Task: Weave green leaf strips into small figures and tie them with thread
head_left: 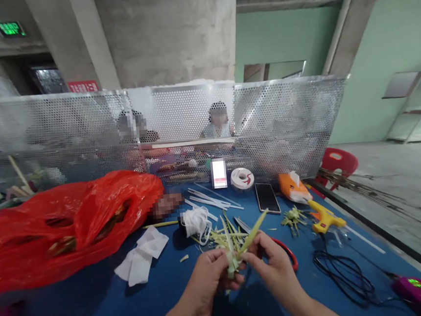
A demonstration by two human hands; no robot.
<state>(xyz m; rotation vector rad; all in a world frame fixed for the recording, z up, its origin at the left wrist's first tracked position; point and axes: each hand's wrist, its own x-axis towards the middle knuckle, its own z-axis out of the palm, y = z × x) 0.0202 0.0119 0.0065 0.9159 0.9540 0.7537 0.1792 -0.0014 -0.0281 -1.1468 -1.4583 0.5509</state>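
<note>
Between my hands is a small folded piece of pale green leaf strips, with long ends sticking up from it. My left hand closes on it from the left, thumb on top. My right hand pinches a yellow-green leaf strip near its base, where it joins the folded piece. Scissors with a red handle lie partly hidden behind my right hand. Just beyond my fingers is a heap of loose leaf trimmings. A ball of white cord sits left of the heap.
A red plastic bag and white tissue lie left. Beyond are white strips, a ribbon roll and a phone. Rightward are a yellow glue gun and its black cable. A perforated metal screen stands behind.
</note>
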